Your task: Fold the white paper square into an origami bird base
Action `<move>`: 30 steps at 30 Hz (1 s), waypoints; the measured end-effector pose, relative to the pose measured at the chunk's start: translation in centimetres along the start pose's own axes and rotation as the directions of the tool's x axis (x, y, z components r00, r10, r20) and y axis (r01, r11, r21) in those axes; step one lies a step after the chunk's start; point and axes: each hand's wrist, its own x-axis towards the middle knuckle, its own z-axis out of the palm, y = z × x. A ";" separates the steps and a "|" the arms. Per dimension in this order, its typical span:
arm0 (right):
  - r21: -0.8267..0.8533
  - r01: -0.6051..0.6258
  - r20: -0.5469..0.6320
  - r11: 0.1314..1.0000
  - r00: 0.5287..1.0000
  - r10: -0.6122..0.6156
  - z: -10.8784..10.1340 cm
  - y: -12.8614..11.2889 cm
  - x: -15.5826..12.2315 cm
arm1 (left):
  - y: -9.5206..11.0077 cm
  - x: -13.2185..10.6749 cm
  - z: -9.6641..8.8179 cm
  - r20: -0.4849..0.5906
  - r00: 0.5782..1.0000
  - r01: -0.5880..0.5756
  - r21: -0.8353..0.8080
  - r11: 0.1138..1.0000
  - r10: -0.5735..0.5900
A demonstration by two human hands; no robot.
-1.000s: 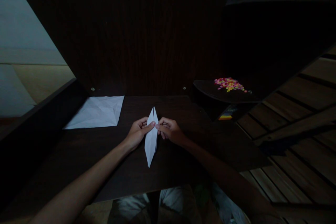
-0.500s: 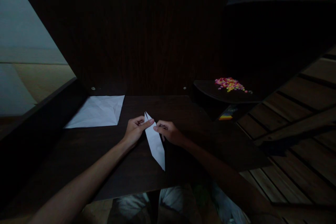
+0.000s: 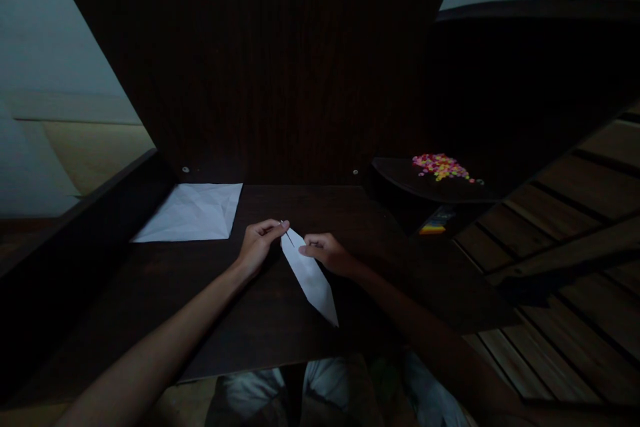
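A narrow piece of folded white paper [image 3: 311, 283], pointed at its near end, is held above the dark desk between both hands. My left hand [image 3: 261, 240] pinches its far tip between thumb and fingers, beside a dark slit that runs down from the tip. My right hand [image 3: 327, 253] grips the right edge a little nearer to me, thumb on top and fingers behind, mostly hidden. The paper's near point slants down to the right, with nothing holding it.
A flat, creased white sheet [image 3: 195, 212] lies at the desk's back left, beside a low side wall [image 3: 90, 207]. On a rounded shelf [image 3: 400, 177] at right sits a pile of small colourful beads [image 3: 440, 165]. Below it is a small rainbow-coloured item [image 3: 434, 228].
My left thumb has shifted to the paper's far tip. The paper's near end has swung to the right, and the dark slit shows further down. The view has shifted slightly.
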 end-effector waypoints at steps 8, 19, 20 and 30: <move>0.034 0.016 -0.145 0.999 0.989 -0.011 -0.3 0.5 0.4 | 0.4 -0.2 0.1 0.107 0.989 0.115 -0.106 0.988 -0.104; 0.142 0.187 -0.400 0.972 0.909 -0.117 -0.9 1.5 1.0 | 0.0 -0.5 -0.8 0.492 0.865 0.067 0.082 0.994 -0.099; 0.138 0.184 -0.386 0.973 0.915 -0.118 -0.9 1.4 1.0 | -0.1 -0.4 -0.9 0.479 0.872 0.069 0.077 0.995 -0.097; 0.288 0.082 -0.173 0.954 0.984 -0.032 -1.5 1.3 0.5 | -0.5 -0.1 -1.3 0.404 0.910 0.143 -0.104 0.984 -0.090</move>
